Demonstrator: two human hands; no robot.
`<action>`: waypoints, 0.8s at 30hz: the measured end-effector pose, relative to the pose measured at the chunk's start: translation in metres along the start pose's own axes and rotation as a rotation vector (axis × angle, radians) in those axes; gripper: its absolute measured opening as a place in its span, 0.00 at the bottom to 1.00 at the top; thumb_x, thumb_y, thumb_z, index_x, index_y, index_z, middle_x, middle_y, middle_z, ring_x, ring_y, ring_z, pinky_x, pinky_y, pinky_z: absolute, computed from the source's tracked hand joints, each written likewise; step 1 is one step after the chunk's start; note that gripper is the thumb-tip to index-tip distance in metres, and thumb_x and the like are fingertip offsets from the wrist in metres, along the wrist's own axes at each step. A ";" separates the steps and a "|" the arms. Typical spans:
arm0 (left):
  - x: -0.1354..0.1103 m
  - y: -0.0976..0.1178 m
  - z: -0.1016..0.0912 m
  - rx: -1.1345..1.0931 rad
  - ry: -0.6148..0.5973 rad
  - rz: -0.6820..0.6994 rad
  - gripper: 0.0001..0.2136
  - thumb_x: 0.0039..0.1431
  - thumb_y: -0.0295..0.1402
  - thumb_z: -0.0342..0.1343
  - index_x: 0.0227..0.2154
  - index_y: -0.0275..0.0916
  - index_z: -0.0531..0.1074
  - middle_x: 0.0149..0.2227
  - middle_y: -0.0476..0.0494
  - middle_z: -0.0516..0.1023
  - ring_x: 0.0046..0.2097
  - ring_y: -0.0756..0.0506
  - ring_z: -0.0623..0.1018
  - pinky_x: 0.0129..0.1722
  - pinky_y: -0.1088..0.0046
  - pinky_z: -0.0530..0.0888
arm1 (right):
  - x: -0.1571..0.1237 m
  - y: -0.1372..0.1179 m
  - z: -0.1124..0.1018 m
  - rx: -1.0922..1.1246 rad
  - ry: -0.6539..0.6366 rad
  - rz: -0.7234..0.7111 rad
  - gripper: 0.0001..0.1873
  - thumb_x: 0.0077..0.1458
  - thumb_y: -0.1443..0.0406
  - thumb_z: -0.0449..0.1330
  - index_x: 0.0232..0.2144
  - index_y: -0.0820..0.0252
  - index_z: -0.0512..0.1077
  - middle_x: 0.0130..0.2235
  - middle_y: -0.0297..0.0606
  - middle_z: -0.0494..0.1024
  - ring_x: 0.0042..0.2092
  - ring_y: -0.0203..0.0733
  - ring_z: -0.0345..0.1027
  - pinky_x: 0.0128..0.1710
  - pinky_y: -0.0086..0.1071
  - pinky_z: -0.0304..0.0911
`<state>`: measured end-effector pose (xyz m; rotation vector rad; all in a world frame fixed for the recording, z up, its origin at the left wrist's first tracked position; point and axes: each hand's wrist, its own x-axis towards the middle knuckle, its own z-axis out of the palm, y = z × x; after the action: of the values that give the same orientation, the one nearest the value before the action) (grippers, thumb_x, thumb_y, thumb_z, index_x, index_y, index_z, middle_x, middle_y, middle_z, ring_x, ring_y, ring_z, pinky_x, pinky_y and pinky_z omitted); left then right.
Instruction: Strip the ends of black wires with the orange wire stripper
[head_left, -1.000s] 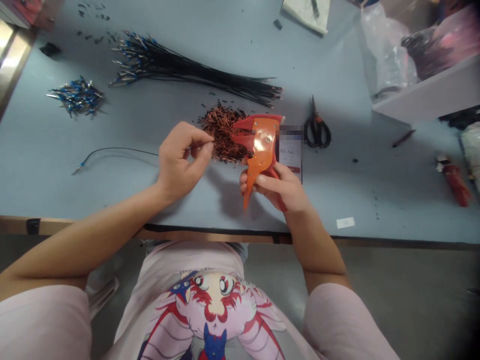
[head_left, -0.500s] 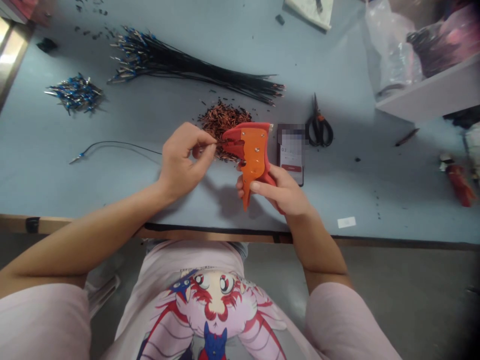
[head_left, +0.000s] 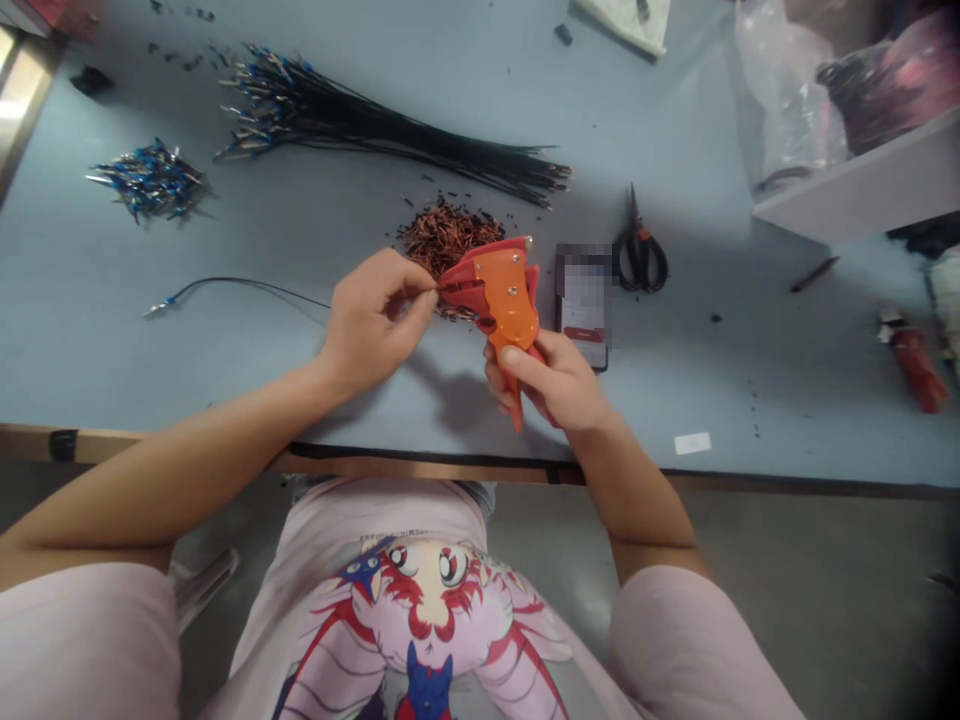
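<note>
Fingers of the left hand (head_left: 382, 315) pinched one black wire (head_left: 255, 284), which trailed leftward from them to one blue-and-silver terminal (head_left: 159, 307); those of the right hand (head_left: 570, 380) gripped one orange-and-red wire stripper (head_left: 513, 290), its nose just beside the left fingertips. Beyond the fingers lay one heap of copper scraps (head_left: 450, 222), one wire bundle (head_left: 420, 140) and one terminal pile (head_left: 154, 180), all too crowded to count. One phone (head_left: 587, 335) and one pair of scissors (head_left: 639, 265) sat right of them.
</note>
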<state>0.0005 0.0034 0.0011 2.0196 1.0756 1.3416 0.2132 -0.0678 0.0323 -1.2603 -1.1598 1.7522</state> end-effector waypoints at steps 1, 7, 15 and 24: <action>0.000 0.000 0.000 0.004 -0.024 -0.030 0.04 0.57 0.30 0.56 0.27 0.42 0.71 0.27 0.48 0.73 0.27 0.49 0.69 0.28 0.69 0.67 | 0.001 0.001 0.002 0.010 0.002 0.013 0.21 0.57 0.49 0.65 0.34 0.60 0.68 0.22 0.28 0.68 0.19 0.32 0.62 0.15 0.27 0.62; 0.000 0.000 -0.001 -0.032 -0.037 -0.065 0.04 0.55 0.27 0.57 0.26 0.41 0.70 0.27 0.49 0.73 0.28 0.48 0.71 0.29 0.69 0.68 | 0.005 0.001 0.007 0.155 -0.065 0.071 0.23 0.56 0.48 0.66 0.28 0.58 0.63 0.19 0.22 0.58 0.16 0.27 0.50 0.13 0.24 0.54; 0.001 0.000 -0.003 -0.011 0.039 -0.110 0.04 0.60 0.31 0.59 0.29 0.43 0.72 0.29 0.49 0.74 0.30 0.49 0.72 0.29 0.69 0.69 | 0.003 0.000 -0.014 0.215 -0.139 0.050 0.26 0.54 0.52 0.69 0.46 0.64 0.71 0.38 0.41 0.77 0.37 0.45 0.77 0.32 0.37 0.76; 0.000 -0.002 0.000 -0.007 0.035 -0.008 0.04 0.62 0.30 0.56 0.31 0.42 0.71 0.29 0.49 0.74 0.29 0.50 0.71 0.29 0.71 0.69 | 0.000 -0.001 -0.012 0.255 -0.146 0.105 0.23 0.53 0.55 0.70 0.44 0.65 0.72 0.37 0.43 0.80 0.37 0.47 0.79 0.34 0.38 0.77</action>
<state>-0.0005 0.0042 -0.0006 1.9917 1.0919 1.3793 0.2249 -0.0643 0.0320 -1.0723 -0.9258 2.0260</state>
